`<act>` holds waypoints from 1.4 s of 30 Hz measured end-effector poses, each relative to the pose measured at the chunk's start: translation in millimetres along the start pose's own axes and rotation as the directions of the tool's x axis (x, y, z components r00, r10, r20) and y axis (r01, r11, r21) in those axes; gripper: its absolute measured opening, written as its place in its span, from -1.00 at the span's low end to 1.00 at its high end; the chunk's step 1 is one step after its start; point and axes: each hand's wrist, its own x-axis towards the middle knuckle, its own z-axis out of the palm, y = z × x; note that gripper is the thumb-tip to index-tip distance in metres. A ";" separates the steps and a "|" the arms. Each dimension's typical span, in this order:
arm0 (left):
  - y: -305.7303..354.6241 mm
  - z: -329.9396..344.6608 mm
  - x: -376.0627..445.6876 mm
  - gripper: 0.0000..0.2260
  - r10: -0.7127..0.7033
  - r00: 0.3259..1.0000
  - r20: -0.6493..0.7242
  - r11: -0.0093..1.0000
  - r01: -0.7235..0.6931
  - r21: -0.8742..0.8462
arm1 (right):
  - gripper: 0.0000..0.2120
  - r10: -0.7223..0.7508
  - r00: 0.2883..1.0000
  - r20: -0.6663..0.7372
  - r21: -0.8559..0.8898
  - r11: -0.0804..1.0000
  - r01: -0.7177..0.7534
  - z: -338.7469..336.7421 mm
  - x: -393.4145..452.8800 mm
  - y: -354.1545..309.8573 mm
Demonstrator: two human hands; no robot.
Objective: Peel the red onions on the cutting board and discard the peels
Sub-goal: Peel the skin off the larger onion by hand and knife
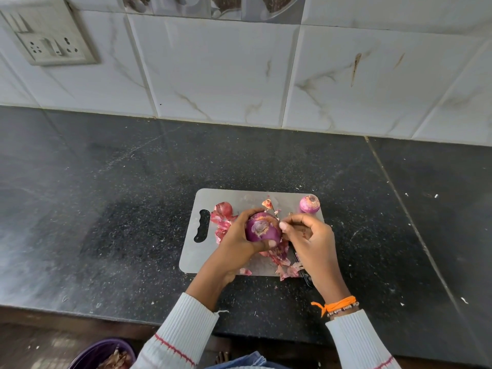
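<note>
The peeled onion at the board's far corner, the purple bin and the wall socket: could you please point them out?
Peeled onion point(309, 204), head view, its rounded side.
Purple bin point(91, 354), head view, its rim.
Wall socket point(54, 47), head view, its faceplate.

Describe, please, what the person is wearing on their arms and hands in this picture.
Both arms wear white ribbed knit sleeves. The left sleeve has a thin red stripe near the forearm; the right sleeve shows a similar red line low down. An orange thread band with a knotted tail circles the right wrist, above a dark band with pale lettering. Both hands are bare.

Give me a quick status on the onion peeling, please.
Left hand grips round purple-red onion; right hand pinches skin at its side. Loose pink peels litter grey cutting board.
</note>
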 end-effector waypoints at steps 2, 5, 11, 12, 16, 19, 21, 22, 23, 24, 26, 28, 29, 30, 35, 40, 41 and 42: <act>0.4 0.4 -0.1 -0.43 0.008 1.000 0.000 1.000 -0.008 0.004 | -0.88 -0.015 1.000 0.024 -0.047 0.999 0.016 0.2 -1.5 -2.5; 0.8 0.0 -1.0 -0.41 0.039 0.999 0.006 0.996 -0.039 0.079 | -0.87 -0.100 0.995 0.009 -0.104 0.989 0.101 0.2 -3.2 -5.4; -0.3 -1.4 -1.6 -0.39 0.099 0.995 0.006 0.974 -0.098 0.202 | -0.91 -0.296 0.955 0.000 -0.214 0.933 0.289 2.3 -2.8 -4.9; -0.3 -1.7 -1.9 -0.39 0.099 0.995 0.004 0.973 -0.098 0.209 | -0.92 -0.298 0.954 -0.001 -0.224 0.930 0.291 3.1 -3.3 -4.6; -1.1 -0.8 -2.9 -0.38 0.099 0.995 0.026 0.967 -0.102 0.235 | -0.92 -0.303 0.952 -0.035 -0.235 0.929 0.286 2.6 -2.4 -3.1; -0.2 1.0 -2.5 -0.38 0.104 0.994 0.032 0.966 -0.109 0.233 | -0.90 -0.242 0.968 -0.063 -0.159 0.960 0.229 0.1 -3.0 -4.3; 0.1 1.8 -1.8 -0.38 0.102 0.994 0.030 0.966 -0.106 0.236 | -0.85 -0.188 0.981 -0.048 -0.090 0.979 0.183 -1.8 -4.2 -6.3; 0.3 1.6 -1.9 -0.39 0.097 0.995 0.028 0.969 -0.101 0.227 | -0.84 -0.179 0.984 -0.023 -0.062 0.982 0.177 -2.5 -4.4 -7.2; 0.2 1.2 -1.8 -0.39 0.092 0.995 0.025 0.973 -0.095 0.212 | -0.83 -0.192 0.981 0.005 -0.054 0.980 0.192 -2.9 -4.3 -7.8; 0.2 0.6 -1.7 -0.39 0.087 0.996 0.023 0.976 -0.090 0.200 | -0.83 -0.223 0.974 0.027 -0.071 0.972 0.224 -2.8 -3.9 -7.9; 0.1 -0.4 -1.7 -0.39 0.082 0.996 0.023 0.976 -0.085 0.201 | -0.86 -0.268 0.963 0.041 -0.110 0.956 0.270 -2.0 -2.7 -6.1; -0.2 -0.7 -1.6 -0.40 0.083 0.996 0.023 0.976 -0.086 0.202 | -0.90 -0.262 0.965 0.027 -0.112 0.958 0.263 -0.9 -1.3 -4.7; -0.3 -0.5 -1.9 -0.41 0.081 0.996 0.020 0.977 -0.084 0.194 | -0.91 -0.257 0.966 0.025 -0.116 0.959 0.259 0.0 -0.7 -3.8; -0.1 -0.1 -2.3 -0.41 0.080 0.997 0.018 0.979 -0.082 0.184 | -0.92 -0.258 0.966 0.030 -0.133 0.957 0.259 1.2 -0.6 -3.4; 1.3 0.2 -4.7 -0.42 0.069 0.998 0.015 0.992 -0.070 0.100 | -0.91 -0.177 0.984 0.015 -0.120 0.977 0.178 5.0 -0.6 -3.0; 4.2 1.2 -6.9 -0.42 0.066 0.997 0.032 0.997 -0.067 0.028 | -0.89 0.040 0.999 -0.021 0.038 0.998 -0.040 4.1 1.3 4.0; 4.5 1.5 -7.0 -0.42 0.071 0.997 0.031 0.997 -0.072 0.023 | -0.91 0.125 0.992 -0.019 0.127 0.984 -0.122 4.9 1.6 5.3; 4.7 1.8 -6.9 -0.42 0.079 0.996 0.028 0.997 -0.080 0.022 | -0.91 0.218 0.976 -0.004 0.231 0.950 -0.211 6.2 1.7 5.9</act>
